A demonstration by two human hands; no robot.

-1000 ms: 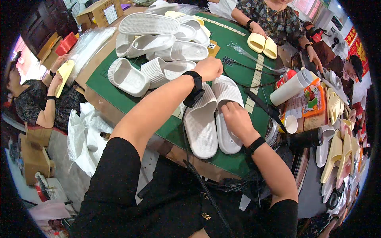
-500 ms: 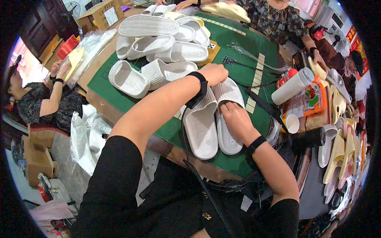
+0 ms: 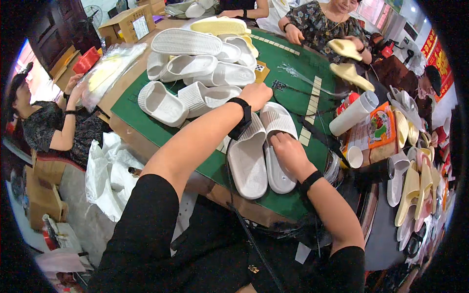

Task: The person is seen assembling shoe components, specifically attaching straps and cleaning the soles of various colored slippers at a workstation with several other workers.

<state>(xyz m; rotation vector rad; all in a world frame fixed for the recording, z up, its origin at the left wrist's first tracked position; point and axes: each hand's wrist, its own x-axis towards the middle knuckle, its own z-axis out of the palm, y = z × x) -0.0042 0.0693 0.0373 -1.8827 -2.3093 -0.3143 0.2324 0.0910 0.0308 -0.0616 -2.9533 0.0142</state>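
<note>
Two white slides (image 3: 247,168) sit paired at the near edge of the green mat (image 3: 312,63), heels outward, probably for easy reach into the openings. Right hand (image 3: 289,152) fingers bent at one strap (image 3: 279,118), left hand (image 3: 257,95) curled by the toes; can't tell from here if either's gripping. More slippers (image 3: 185,42) heaped on the mat's far left.

Left slide sandal (image 3: 248,171): off-white, textured footbed, strap partly hidden. Right slide sandal (image 3: 279,179): off-white, ribbed strap, small round mark at heel. Both sole-down, close side by side, heels toward the person, on green tabletop (image 3: 288,207).
</note>
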